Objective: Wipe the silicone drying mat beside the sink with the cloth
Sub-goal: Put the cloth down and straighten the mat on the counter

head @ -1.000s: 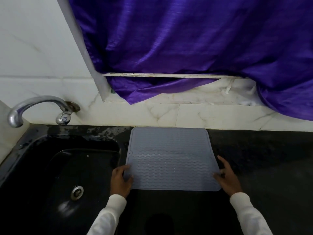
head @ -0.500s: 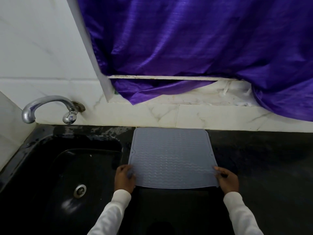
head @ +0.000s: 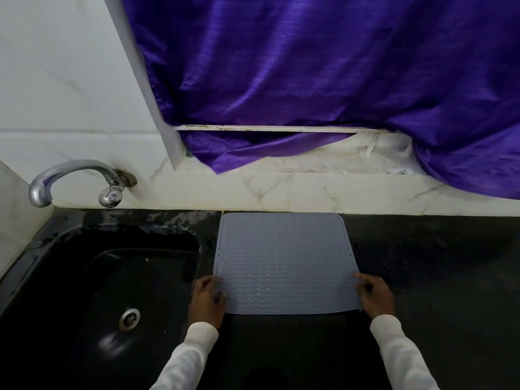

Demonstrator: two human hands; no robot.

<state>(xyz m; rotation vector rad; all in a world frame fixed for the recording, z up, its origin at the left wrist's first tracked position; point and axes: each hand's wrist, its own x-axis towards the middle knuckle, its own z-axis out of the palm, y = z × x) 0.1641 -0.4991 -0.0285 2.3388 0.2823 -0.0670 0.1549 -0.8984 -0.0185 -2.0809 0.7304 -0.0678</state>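
Note:
A grey silicone drying mat with a wavy ribbed surface lies on the black counter, right of the sink, its far edge against the marble backsplash. My left hand pinches the mat's near left corner. My right hand pinches the near right corner. Both arms wear white sleeves. No cloth is in view.
A black sink with a round metal drain sits at the left, under a chrome tap. The black counter runs to the right. A purple curtain hangs over the window ledge behind.
Both hands went from resting flat at the mat's near corners to gripping them. The mat's near edge looks pulled straight and the view has shifted slightly to the left.

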